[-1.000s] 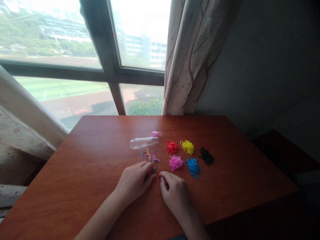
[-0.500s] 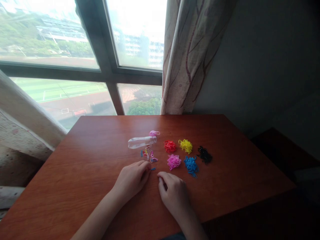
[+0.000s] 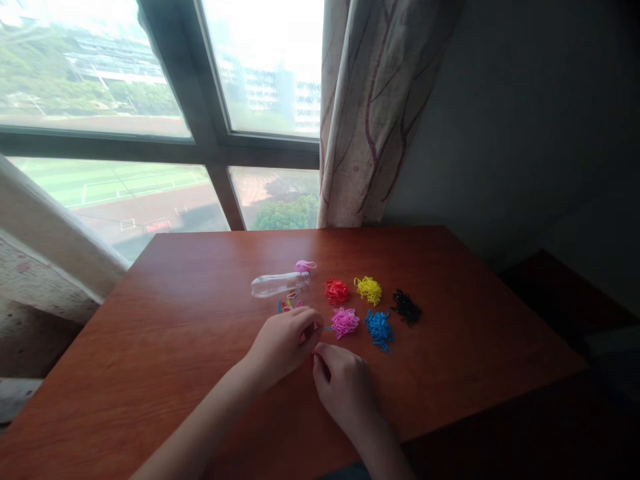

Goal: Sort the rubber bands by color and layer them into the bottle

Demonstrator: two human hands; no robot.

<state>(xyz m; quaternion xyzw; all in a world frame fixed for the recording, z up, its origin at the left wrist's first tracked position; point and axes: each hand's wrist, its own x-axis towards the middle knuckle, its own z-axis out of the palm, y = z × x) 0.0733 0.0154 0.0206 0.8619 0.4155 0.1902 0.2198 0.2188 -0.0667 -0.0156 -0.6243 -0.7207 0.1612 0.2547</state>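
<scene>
Watching remotely through the head feed, I count two hands, low centre of frame. Left hand (image 3: pixel 285 340) is curled nearly closed, fingertips pinched; one blue band (image 3: pixel 327 328) pokes out of the pinch, just beside the pink pile (image 3: pixel 345 323). I'd guess a tip pinch because the band is too thin for a full grip. Right hand (image 3: pixel 347 380) is half curled, thumb and forefinger tips close to the left's; can't tell if they meet or have hold of anything. Both sit low over the table (image 3: pixel 150 373), probably to steady fine fingerwork.

Piles: five, one per colour, right of centre. Red (image 3: pixel 337 291) and yellow (image 3: pixel 369 290) behind, pink and blue pile (image 3: pixel 380 330) in front, black (image 3: pixel 406 307) farthest right. Looks sorted, with gaps so colours don't mix, I reckon. Bands within each: too tangled to count.

One mixed cluster (image 3: pixel 287 305), left of the piles, just beyond the left hand and partly hidden by it; red, yellow and blue show, total not countable. I'd say it's kept apart because its colours are mixed.

One clear bottle (image 3: pixel 273 285), centre of frame, on its side, mouth toward frame right. One pink cap (image 3: pixel 303 266), off, just behind the mouth; likely parked there to stay near.
</scene>
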